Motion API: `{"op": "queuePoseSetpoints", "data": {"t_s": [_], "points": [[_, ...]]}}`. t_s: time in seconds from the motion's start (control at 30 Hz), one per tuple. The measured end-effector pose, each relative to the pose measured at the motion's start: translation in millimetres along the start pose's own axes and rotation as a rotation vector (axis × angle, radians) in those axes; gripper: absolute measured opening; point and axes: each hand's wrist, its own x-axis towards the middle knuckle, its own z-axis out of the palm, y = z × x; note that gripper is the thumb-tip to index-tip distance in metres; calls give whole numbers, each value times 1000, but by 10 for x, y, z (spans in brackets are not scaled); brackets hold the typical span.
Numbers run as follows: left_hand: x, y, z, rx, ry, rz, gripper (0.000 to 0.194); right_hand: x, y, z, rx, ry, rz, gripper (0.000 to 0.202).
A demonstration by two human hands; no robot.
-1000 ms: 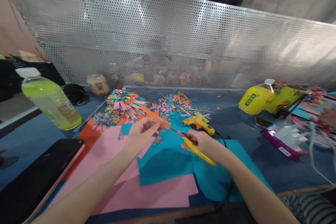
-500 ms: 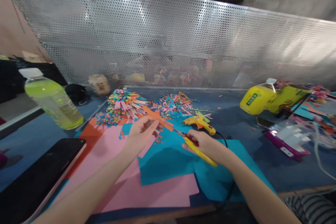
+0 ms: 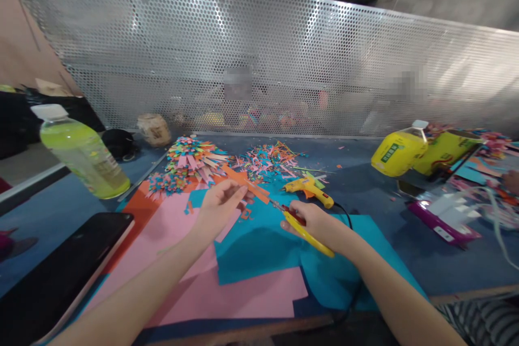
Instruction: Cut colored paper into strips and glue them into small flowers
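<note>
Between the thumb and fingers of my left hand (image 3: 223, 199) is an orange paper strip (image 3: 256, 190), slanting down to the right. A slit shows near its right end. My right hand (image 3: 310, 221) grips yellow-handled scissors (image 3: 306, 235), their blades at that end of the strip. Small orange scraps lie under my left fingers. Below both hands are blue paper (image 3: 251, 259) and pink paper (image 3: 182, 281). A yellow glue gun (image 3: 310, 189) rests just beyond my right hand. Behind my left hand stands a fringed multicolour paper piece (image 3: 192, 159).
A heap of paper clippings (image 3: 271, 159) lies behind the hands. A green drink bottle (image 3: 83, 151) and a black phone (image 3: 68, 275) are at left. On the right are a yellow bottle (image 3: 399, 151) and a purple power strip (image 3: 444, 221). A perforated metal screen (image 3: 263, 54) closes the back.
The hands, strip and scissors stay in nearly the same place. A slit now shows at the strip's right end. A dark blurred shape, perhaps a hand, appears at the far right edge.
</note>
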Motion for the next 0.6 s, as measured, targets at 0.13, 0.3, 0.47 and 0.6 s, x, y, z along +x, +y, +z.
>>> {"op": "queuePoseSetpoints", "data": {"t_s": [0.13,0.3,0.47,0.6], "points": [[-24,15,31,6,-24,-11,18,-13,0,4,11,3,-11,36],[-21,-9,33,-13,-33,-2,19,13,20,21,1,19,-5,36],[-5,-20,32,-8,-26,-13,20,29,44,24,33,20,-11,35],[11,2,12,-87,-9,-37,22,32,47,16,29,9,-2,38]]}}
